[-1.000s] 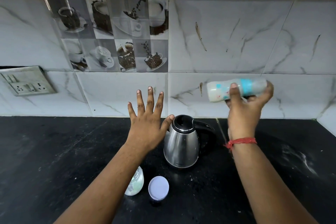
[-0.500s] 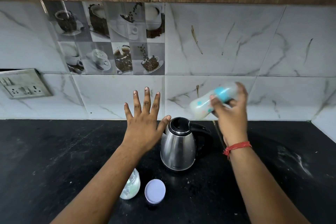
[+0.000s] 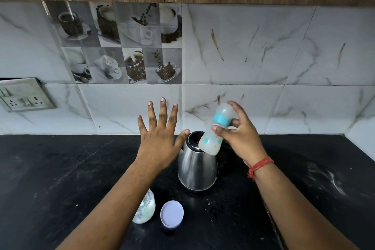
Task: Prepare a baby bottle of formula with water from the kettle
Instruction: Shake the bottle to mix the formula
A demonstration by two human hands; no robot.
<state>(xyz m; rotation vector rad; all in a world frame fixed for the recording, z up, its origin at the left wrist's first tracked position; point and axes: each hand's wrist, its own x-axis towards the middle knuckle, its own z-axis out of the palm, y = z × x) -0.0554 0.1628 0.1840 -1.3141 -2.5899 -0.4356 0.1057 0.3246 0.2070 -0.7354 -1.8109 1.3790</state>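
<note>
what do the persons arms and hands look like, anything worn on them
Both forearms are bare, with no sleeves in view. The right hand has a red thread bracelet tied round its wrist. The left hand wears nothing visible: no rings, watch or gloves on either.

The only lettering in view is a small pale mark low on the steel body of the kettle [image 3: 196, 168], near its 6 o'clock edge, too small to make out. The baby bottle [image 3: 213, 139] carries only teal and red printed shapes, with no words or numbers that can be read.
</note>
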